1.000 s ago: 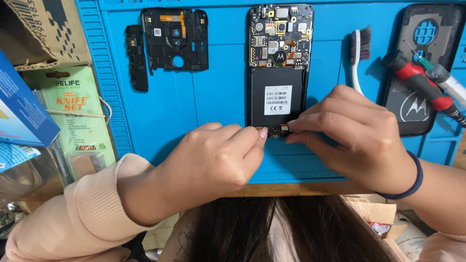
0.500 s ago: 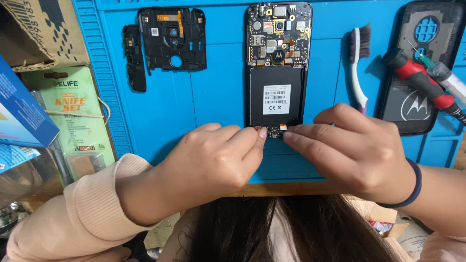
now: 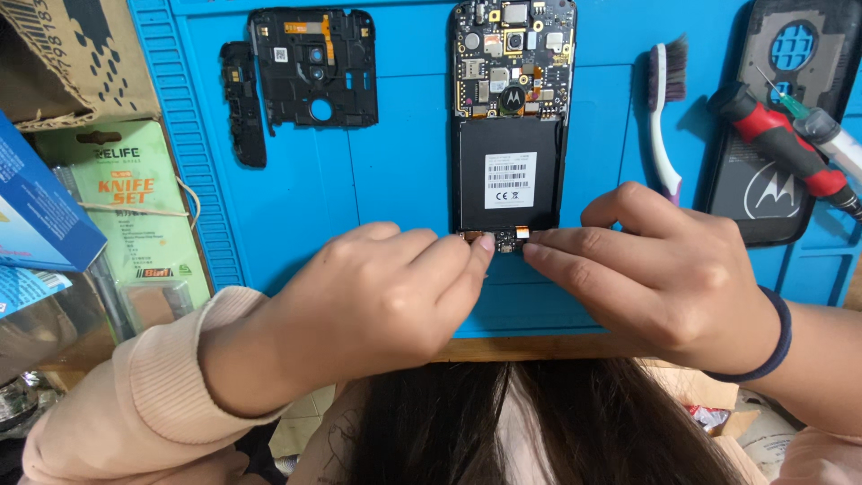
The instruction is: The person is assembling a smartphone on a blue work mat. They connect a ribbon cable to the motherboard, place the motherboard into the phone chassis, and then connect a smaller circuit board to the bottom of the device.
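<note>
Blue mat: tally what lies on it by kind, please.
Opened phone: 1
Black inner covers: 2
Back cover: 1
Brush: 1
Red-handled screwdriver: 1
Total: 6
Left hand and right hand pinch the phone's bottom edge.

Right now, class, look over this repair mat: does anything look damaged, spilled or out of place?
Nothing stands out. The opened phone lies straight on the blue mat, its removed black covers set neatly beside it. Both hands pinch at its bottom edge. The brush and screwdriver lie at the right.
</note>
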